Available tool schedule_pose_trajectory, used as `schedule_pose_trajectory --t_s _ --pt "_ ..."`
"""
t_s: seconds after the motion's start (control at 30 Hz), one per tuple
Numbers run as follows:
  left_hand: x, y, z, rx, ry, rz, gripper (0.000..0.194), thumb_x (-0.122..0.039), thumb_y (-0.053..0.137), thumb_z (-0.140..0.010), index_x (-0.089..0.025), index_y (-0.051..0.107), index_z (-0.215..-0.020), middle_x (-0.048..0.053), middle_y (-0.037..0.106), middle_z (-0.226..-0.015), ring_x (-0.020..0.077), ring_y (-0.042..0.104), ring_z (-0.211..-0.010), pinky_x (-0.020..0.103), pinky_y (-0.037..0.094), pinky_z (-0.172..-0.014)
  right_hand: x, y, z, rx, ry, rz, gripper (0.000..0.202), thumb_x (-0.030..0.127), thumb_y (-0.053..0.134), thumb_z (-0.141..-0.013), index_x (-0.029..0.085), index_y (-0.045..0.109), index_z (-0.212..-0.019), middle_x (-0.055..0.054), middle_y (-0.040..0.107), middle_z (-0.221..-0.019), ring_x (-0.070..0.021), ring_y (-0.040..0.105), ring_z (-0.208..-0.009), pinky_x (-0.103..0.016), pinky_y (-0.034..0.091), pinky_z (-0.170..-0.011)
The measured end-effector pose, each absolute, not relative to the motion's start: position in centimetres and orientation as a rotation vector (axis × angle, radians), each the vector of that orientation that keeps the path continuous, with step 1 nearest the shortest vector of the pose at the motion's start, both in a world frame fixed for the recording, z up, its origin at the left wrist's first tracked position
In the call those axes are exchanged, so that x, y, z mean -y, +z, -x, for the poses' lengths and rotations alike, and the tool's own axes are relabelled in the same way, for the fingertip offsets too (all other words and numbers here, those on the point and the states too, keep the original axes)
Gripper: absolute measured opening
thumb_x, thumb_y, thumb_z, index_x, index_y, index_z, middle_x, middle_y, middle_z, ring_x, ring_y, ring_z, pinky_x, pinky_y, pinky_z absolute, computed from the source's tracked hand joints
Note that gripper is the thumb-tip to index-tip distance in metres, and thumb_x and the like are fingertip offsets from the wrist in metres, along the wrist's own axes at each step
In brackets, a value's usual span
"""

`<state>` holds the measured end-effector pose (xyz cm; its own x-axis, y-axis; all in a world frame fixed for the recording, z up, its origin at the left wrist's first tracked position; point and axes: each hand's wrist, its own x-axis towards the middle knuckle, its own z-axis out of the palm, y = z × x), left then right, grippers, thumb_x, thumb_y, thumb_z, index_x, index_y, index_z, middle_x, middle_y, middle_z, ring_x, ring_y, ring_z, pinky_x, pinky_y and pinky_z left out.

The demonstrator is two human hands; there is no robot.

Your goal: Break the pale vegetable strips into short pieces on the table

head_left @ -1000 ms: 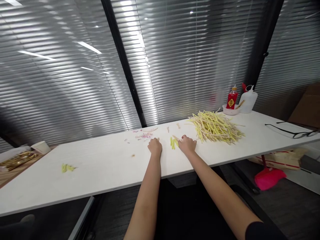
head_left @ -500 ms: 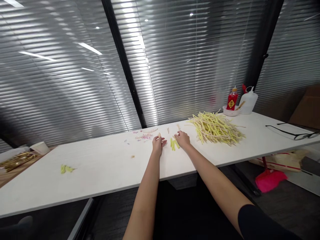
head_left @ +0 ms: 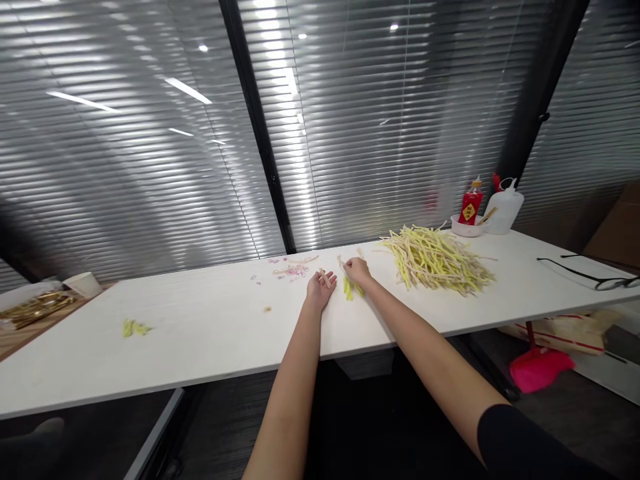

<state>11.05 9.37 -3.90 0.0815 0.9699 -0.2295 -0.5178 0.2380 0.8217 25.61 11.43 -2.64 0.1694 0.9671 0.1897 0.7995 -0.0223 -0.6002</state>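
Observation:
My left hand [head_left: 318,292] is turned palm up over the white table, fingers loosely curled, holding a short pale strip [head_left: 325,278]. Just to its right, my right hand [head_left: 357,269] is closed in a pinch on another pale strip [head_left: 340,261]. Several short yellow strips [head_left: 348,289] lie on the tabletop below my right hand, partly covered by it. A further pale piece [head_left: 360,253] rests behind that hand. Small pink and purple bands [head_left: 294,271] are scattered behind and left of my left hand.
A big heap of long yellow and pale strands [head_left: 433,260] lies to the right. Behind it stand a red bottle [head_left: 471,205] in a pink bowl [head_left: 466,229] and a white jug [head_left: 505,210]. Glasses [head_left: 607,283] sit far right; yellow pieces [head_left: 134,328] lie left.
My right hand has moved slightly left and up, off the yellow strips, and now pinches a pale strip. My left hand has turned its palm further up. The view has shifted slightly.

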Motion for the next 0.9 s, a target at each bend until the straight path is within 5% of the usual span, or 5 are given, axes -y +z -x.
schedule_pose_trajectory --t_s 0.2,0.4,0.53,0.7,0.9 --pt "-9.5 -4.0 -11.1 -0.799 1.26 -0.622 0.027 -0.034 0.032 -0.095 -0.018 0.051 -0.084 0.011 0.061 -0.098 0.0162 0.063 -0.086 0.032 0.053 -0.077 -12.2 -1.1 -22.7 1.766 0.518 1.531 0.024 0.036 0.062 -0.081 0.019 0.072 -0.094 -0.005 0.073 -0.093 -0.0157 0.066 -0.086 -0.02 0.046 -0.074" --pt "-9.6 -4.7 -11.2 -1.044 1.344 -0.699 0.003 -0.021 0.045 -0.089 -0.018 0.046 -0.088 0.005 0.055 -0.085 0.0109 0.058 -0.068 0.031 0.053 -0.072 -16.2 -1.2 -28.1 1.689 0.24 1.985 0.035 0.025 0.053 -0.085 0.018 0.062 -0.118 -0.012 0.063 -0.12 -0.0212 0.057 -0.11 -0.028 0.043 -0.088" --pt "-9.3 -5.2 -11.1 -1.399 1.455 -1.2 0.026 -0.022 0.053 -0.082 -0.019 0.047 -0.107 0.012 0.056 -0.105 0.0215 0.059 -0.098 0.039 0.048 -0.087 -17.8 -2.5 -30.3 1.782 0.232 2.059 0.04 0.027 0.054 -0.084 0.024 0.059 -0.124 -0.011 0.059 -0.126 -0.021 0.055 -0.113 -0.029 0.042 -0.09" --pt "-8.5 -5.7 -10.9 -1.642 1.364 -1.697 0.066 -0.019 0.057 -0.074 -0.008 0.034 -0.135 0.025 0.03 -0.143 0.034 0.028 -0.136 0.043 0.027 -0.109 -18.6 -3.7 -29.5 1.774 0.239 2.104 0.026 0.022 0.058 -0.08 0.015 0.069 -0.103 -0.015 0.065 -0.112 -0.0229 0.06 -0.104 -0.029 0.044 -0.084" --pt "-6.9 -4.9 -11.4 -1.772 1.07 -2.03 0.049 -0.035 0.056 -0.08 -0.021 0.05 -0.126 0.016 0.036 -0.144 0.0341 0.032 -0.132 0.051 0.027 -0.103 -18.7 -4.3 -27.2 1.696 0.256 2.087 0.033 0.009 0.052 -0.078 0.016 0.065 -0.108 -0.013 0.067 -0.106 -0.0196 0.064 -0.092 -0.025 0.045 -0.074"
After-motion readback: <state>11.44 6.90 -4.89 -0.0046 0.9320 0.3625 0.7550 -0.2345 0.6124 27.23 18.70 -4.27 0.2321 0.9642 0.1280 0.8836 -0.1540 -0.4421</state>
